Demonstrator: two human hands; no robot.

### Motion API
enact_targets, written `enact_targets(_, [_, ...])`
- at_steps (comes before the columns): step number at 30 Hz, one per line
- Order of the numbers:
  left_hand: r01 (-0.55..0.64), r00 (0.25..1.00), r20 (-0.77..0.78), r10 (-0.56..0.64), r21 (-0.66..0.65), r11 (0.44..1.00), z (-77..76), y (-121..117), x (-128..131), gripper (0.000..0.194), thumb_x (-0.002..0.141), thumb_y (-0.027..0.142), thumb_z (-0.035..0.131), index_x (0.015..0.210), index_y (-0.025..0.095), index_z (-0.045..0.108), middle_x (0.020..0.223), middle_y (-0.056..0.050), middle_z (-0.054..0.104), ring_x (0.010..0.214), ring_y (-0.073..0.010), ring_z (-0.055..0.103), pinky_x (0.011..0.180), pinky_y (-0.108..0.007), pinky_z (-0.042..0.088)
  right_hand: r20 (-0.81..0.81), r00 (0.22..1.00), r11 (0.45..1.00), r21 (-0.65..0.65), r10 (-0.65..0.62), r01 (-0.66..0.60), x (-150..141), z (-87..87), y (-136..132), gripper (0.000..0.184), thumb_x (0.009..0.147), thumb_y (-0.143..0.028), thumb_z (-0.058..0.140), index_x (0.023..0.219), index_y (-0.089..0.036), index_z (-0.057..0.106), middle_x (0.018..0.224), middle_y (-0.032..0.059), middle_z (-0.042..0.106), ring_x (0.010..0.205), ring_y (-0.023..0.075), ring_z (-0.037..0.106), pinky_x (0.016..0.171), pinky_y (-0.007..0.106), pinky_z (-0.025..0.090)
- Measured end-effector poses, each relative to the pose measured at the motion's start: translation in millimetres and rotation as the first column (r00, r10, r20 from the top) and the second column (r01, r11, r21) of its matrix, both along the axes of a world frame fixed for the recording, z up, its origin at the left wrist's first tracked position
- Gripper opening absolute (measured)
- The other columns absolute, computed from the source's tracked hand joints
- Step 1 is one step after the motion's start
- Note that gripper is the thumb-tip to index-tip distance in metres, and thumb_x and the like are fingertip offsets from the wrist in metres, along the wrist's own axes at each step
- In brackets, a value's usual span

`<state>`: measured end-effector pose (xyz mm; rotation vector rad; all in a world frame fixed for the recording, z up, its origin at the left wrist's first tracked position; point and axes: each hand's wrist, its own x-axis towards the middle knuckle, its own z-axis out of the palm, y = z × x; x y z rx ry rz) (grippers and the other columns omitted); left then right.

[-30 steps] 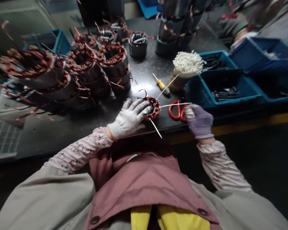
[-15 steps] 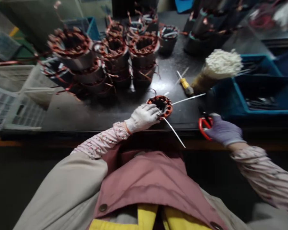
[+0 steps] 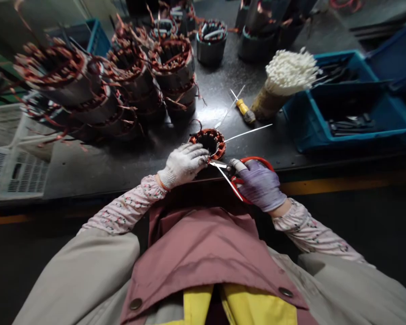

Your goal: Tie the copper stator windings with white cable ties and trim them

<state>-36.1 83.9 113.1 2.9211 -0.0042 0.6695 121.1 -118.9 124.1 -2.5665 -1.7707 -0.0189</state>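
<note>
The left hand (image 3: 182, 166), grip unclear, apparently steadies a round copper-wound ring (image 3: 219, 146) beside the right hand (image 3: 261, 185) gripping red-handled metal scissors (image 3: 237, 180).

The copper ring (image 3: 219, 146) has reddish metal wire wound into a rough, lumpy rim. To its left, the left hand (image 3: 185, 165) wears matt white knitted cloth, greyed at the fingers; to its right, the right hand (image 3: 261, 184) wears dull purple cloth. Scissors (image 3: 264, 162) beside the ring pair smooth, shiny red handles with bare metal blades. Smooth white ties (image 3: 248, 133) at its rim look like plastic. Under the ring, the dark tabletop (image 3: 122, 169) is smooth, glaring glossily beyond it.
</note>
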Motion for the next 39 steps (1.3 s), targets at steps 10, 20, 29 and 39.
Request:
enact_targets(10, [0.088, 0.995, 0.042, -0.090, 0.029, 0.996, 0.3, 14, 2, 0.023, 0.094, 0.032, 0.055, 0.103, 0.022, 0.073, 0.111, -0.003, 0.075, 0.109, -0.0218, 0.069, 0.096, -0.038, 0.054, -0.304, 0.939, 0.969, 0.132, -0.161, 0.208, 22, -17.1, -12, 0.052, 0.080, -0.029, 0.059, 0.131, -0.021, 0.061, 0.105, 0.0067, 0.075, 0.088, 0.0237, 0.072, 0.076, 0.032, 0.056])
enact_targets(20, [0.124, 0.990, 0.059, -0.129, 0.082, 0.989, 1.7, 20, 5, 0.021, 0.094, 0.031, 0.056, 0.104, 0.024, 0.073, 0.110, -0.002, 0.076, 0.108, -0.0214, 0.070, 0.095, -0.038, 0.054, -0.253, 0.951, 0.982, -0.116, -0.177, 0.151, 33, 6.9, 33, 0.049, 0.081, -0.031, 0.055, 0.128, -0.018, 0.063, 0.092, 0.0095, 0.076, 0.080, 0.0245, 0.072, 0.068, 0.029, 0.050])
enact_targets(29, [-0.046, 0.973, -0.226, 0.051, 0.029, 0.999, 54.6, 10, -3, 0.044, 0.089, 0.042, 0.061, 0.129, 0.023, 0.061, 0.137, -0.010, 0.061, 0.133, -0.0336, 0.050, 0.116, -0.058, 0.030, -0.196, 0.954, 0.973, -0.085, -0.228, 0.215, 51, 13.4, 7, 0.052, 0.081, -0.032, 0.056, 0.132, -0.021, 0.061, 0.101, 0.0084, 0.076, 0.084, 0.0255, 0.072, 0.068, 0.030, 0.050])
enact_targets(39, [-0.362, 0.817, -0.523, 0.243, -0.136, 0.922, 45.7, -26, 68, 0.031, 0.094, 0.037, 0.052, 0.119, 0.024, 0.064, 0.128, -0.008, 0.058, 0.103, -0.0212, 0.065, 0.075, -0.029, 0.053, -0.309, 0.914, 0.965, -0.076, -0.262, 0.251, 56, 8.8, 8, 0.052, 0.083, -0.029, 0.056, 0.134, -0.021, 0.058, 0.111, 0.0076, 0.074, 0.094, 0.0243, 0.071, 0.079, 0.030, 0.053])
